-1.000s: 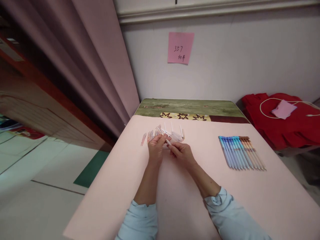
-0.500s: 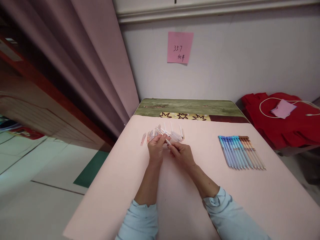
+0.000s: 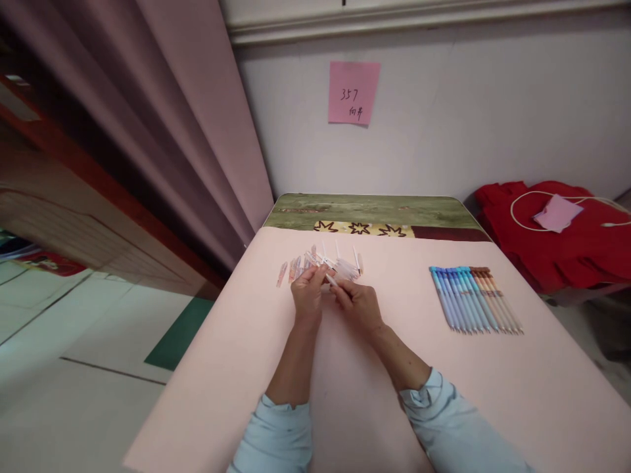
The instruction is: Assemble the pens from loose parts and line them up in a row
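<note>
My left hand (image 3: 307,293) and my right hand (image 3: 359,304) meet over the far middle of a pink table (image 3: 355,394). Both are closed in a pinch on one thin white pen part (image 3: 329,278), which runs between their fingertips. Just behind the hands lies a loose pile of small pen parts (image 3: 340,264), white tubes and pinkish caps, with a few caps (image 3: 288,270) spread to the left. A neat row of blue and brown pens (image 3: 473,299) lies on the table to the right, well away from both hands.
A green patterned cloth (image 3: 369,211) covers the table's far end against the wall. A pink note (image 3: 353,92) is stuck on the wall. Red fabric (image 3: 557,236) with a white cord and pink paper lies at the right. A curtain (image 3: 162,118) hangs at the left.
Hardly anything moved; the hands stay pinched together on the white part, the right hand shifted very slightly.
</note>
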`<state>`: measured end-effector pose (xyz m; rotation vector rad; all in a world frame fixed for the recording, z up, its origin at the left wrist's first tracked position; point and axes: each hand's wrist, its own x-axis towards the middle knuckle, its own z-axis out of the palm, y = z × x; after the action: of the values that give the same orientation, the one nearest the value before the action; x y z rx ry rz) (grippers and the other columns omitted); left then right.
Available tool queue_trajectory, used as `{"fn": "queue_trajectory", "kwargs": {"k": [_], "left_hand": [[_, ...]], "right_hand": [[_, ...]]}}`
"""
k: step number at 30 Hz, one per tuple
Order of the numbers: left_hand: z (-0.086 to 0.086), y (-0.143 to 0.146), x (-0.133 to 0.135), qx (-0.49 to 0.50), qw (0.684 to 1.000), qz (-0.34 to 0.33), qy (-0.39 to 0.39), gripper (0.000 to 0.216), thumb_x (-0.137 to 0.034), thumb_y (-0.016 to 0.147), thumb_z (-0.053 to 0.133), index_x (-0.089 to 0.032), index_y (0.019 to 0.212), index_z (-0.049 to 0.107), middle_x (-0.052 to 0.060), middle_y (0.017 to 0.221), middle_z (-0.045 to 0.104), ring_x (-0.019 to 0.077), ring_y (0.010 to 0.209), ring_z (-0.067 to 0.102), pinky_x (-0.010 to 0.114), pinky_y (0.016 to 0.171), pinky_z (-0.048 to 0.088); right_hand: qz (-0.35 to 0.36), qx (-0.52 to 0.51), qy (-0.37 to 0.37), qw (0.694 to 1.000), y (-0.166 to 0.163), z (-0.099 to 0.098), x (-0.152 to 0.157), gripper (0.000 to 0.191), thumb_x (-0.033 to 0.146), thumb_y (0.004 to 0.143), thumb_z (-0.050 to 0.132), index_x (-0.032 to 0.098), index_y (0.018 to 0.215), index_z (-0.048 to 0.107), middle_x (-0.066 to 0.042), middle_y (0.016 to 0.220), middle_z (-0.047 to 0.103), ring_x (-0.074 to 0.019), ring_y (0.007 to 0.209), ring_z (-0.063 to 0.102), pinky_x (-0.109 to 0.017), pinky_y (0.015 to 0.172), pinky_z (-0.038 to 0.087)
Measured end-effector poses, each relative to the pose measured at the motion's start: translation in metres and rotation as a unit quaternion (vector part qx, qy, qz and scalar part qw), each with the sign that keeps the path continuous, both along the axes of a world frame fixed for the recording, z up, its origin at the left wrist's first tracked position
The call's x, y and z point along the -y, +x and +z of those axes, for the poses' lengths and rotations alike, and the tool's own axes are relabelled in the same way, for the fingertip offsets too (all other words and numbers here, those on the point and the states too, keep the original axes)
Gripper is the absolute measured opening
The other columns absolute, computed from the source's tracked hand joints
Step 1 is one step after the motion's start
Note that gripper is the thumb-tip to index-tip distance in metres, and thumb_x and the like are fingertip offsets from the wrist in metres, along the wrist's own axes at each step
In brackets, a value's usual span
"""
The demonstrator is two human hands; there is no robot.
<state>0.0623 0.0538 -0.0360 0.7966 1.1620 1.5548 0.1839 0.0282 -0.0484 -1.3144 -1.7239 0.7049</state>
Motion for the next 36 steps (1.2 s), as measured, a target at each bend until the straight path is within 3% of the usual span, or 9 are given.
{"fn": "queue_trajectory", "kwargs": {"k": [16, 22, 28, 36], "left_hand": [[-0.0008, 0.001, -0.0004, 0.006, 1.0, 0.013, -0.012, 0.026, -0.038, 0.069, 0.079, -0.012, 0.075, 0.075, 0.004, 0.067, 0.07, 0.0123, 0.059, 0.061, 0.024, 0.06, 0.049], [-0.0035, -0.0031, -0.0007, 0.046, 0.997, -0.056, -0.028, 0.029, -0.038, 0.07, 0.079, -0.012, 0.08, 0.073, 0.006, 0.075, 0.072, 0.0122, 0.06, 0.062, 0.024, 0.059, 0.049], [0.0018, -0.0022, 0.0002, 0.044, 0.998, -0.055, -0.001, 0.029, -0.038, 0.069, 0.079, -0.013, 0.081, 0.073, 0.005, 0.072, 0.07, 0.0116, 0.063, 0.062, 0.024, 0.064, 0.048], [-0.0001, -0.0009, -0.0002, 0.01, 0.999, -0.026, 0.027, 0.026, -0.039, 0.073, 0.076, -0.013, 0.077, 0.073, 0.004, 0.071, 0.069, 0.011, 0.061, 0.06, 0.023, 0.062, 0.047]], "right_hand": [[-0.036, 0.088, 0.02, 0.995, 0.0, -0.0042, -0.0009, 0.027, 0.04, 0.094, 0.053, 0.024, 0.084, 0.073, -0.001, 0.067, 0.07, -0.0142, 0.058, 0.062, -0.022, 0.059, 0.038], [0.026, 0.004, -0.026, 0.999, 0.0042, -0.0008, -0.002, 0.026, 0.041, 0.092, 0.055, 0.022, 0.081, 0.069, 0.0, 0.063, 0.067, -0.0133, 0.054, 0.056, -0.022, 0.054, 0.038], [0.093, -0.11, -0.048, 0.988, 0.0032, -0.002, -0.0023, 0.034, 0.045, 0.097, 0.047, 0.021, 0.079, 0.064, 0.0, 0.064, 0.064, -0.0142, 0.057, 0.059, -0.024, 0.058, 0.045], [0.091, -0.152, -0.052, 0.983, 0.0013, -0.0037, -0.0036, 0.032, 0.045, 0.095, 0.049, 0.021, 0.093, 0.071, 0.001, 0.062, 0.061, -0.0142, 0.053, 0.057, -0.024, 0.056, 0.046]]}}
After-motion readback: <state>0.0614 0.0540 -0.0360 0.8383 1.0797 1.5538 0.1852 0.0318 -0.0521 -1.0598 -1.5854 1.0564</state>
